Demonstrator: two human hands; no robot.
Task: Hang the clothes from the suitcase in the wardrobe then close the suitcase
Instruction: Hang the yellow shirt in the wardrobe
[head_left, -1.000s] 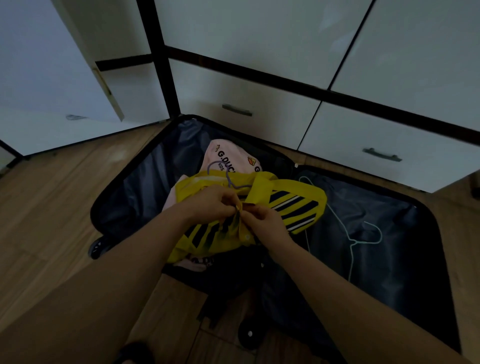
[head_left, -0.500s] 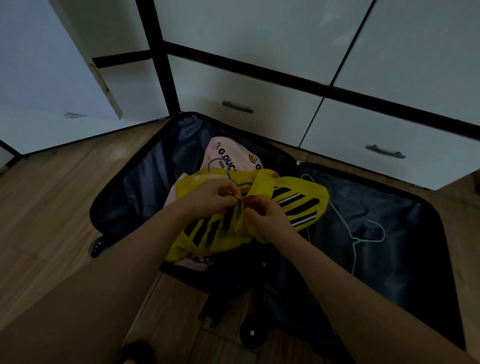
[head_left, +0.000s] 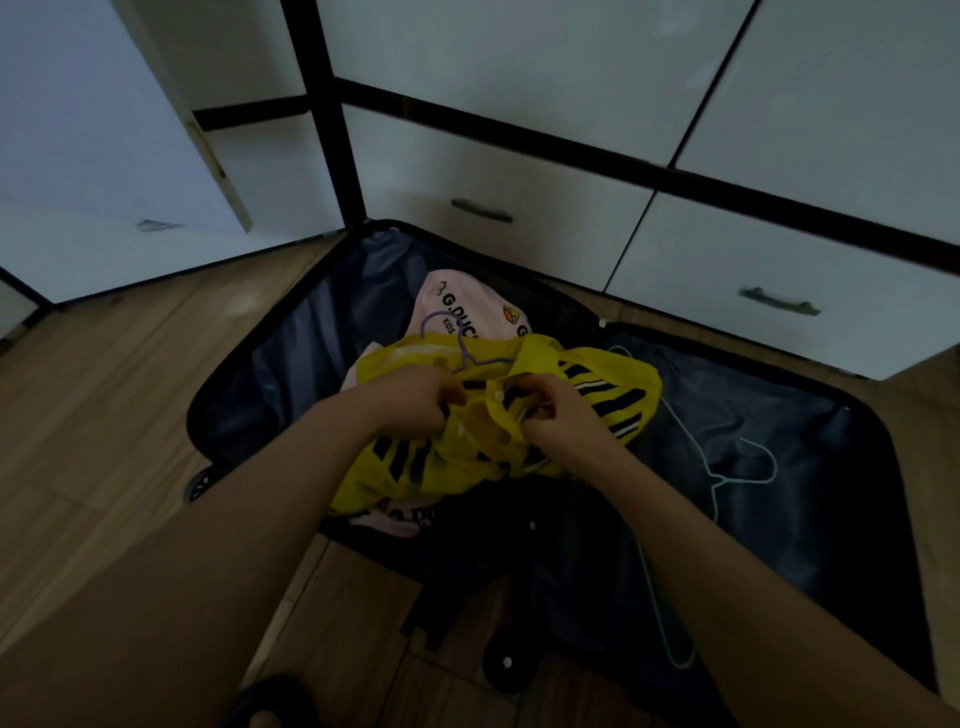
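Both hands, left hand (head_left: 415, 400) and right hand (head_left: 545, 410), pinch the yellow shirt (head_left: 597, 384) over the suitcase (head_left: 291, 338) (wardrobe (head_left: 519, 78) at twelve o'clock); the purple hanger (head_left: 457, 340) may slip out.

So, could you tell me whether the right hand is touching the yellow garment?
Touching. The head view shows the right hand with its fingers curled into the bunched fabric of the yellow garment, pinching it.

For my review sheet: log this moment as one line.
stage: hanger fitting | left hand, right hand: grip yellow garment | purple hanger: in neckline | suitcase: open | green hanger: unused
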